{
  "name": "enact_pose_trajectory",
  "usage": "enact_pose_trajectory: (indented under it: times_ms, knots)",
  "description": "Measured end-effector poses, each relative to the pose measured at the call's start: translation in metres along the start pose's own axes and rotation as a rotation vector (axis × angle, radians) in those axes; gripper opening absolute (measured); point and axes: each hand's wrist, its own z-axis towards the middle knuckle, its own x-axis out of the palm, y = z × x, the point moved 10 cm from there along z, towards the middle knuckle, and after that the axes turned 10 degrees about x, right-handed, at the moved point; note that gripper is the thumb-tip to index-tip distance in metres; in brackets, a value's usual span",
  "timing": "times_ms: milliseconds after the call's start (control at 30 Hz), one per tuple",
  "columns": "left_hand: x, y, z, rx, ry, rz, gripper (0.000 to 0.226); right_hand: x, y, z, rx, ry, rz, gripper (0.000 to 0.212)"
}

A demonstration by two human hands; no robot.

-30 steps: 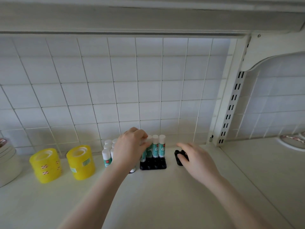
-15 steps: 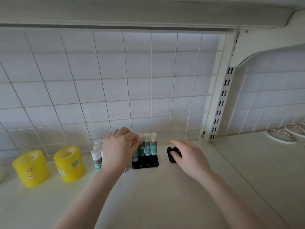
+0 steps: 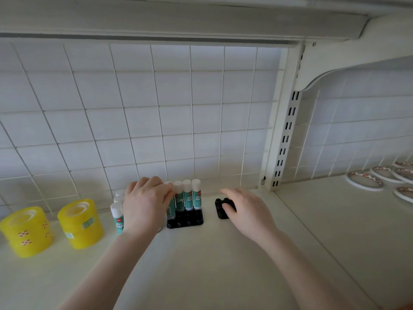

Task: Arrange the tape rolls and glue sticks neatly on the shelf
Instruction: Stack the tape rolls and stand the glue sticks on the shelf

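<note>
The white shelf is the largest thing, and behind it stands a white tiled wall. I take the black holder tray, which sits on the shelf close to the wall, as the landmark. To the right of this tray a slotted white upright divides the shelf, and further right of it lie several flat round discs with red and white tops. Far to the left of the tray stand two stacks of yellow tape rolls, side by side and a little apart; the other stack is at the left edge. The left hand is just left of the tray, its fingers curled over the top of a glue stick at the tray's left end; it seems to grip this stick, but the palm hides the contact. The right hand is just right of the tray, half open, with the fingertips resting on a small black holder piece that lies on the shelf apart from the tray. In the tray's back row stand green and white glue sticks, upright and touching each other. More glue sticks with white caps stand left of the tray, partly hidden behind the left hand.
</note>
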Motion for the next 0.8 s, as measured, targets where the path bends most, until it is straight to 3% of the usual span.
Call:
enact_pose_trajectory:
  times_ms: [167,300,533,700,800]
  knots:
    - [0.006,-0.008,0.0,0.008,0.147,0.028,0.041,-0.024,-0.025,0.004,0.063,-0.068,-0.123,0.031]
    - [-0.005,-0.011,-0.006,-0.054,0.143,0.034,0.015,-0.046,-0.044,0.001,0.113,-0.111,-0.202,0.027]
    - [-0.031,-0.036,-0.028,-0.112,0.154,-0.046,0.038,-0.064,-0.06,-0.043,0.14,-0.151,-0.325,0.027]
    - [-0.04,-0.062,-0.049,-0.137,0.206,-0.089,0.04,-0.085,-0.075,-0.094,0.211,-0.22,-0.372,0.018]
    - [-0.046,-0.078,-0.066,-0.152,0.236,-0.109,0.044,-0.101,-0.09,-0.124,0.268,-0.28,-0.405,0.022]
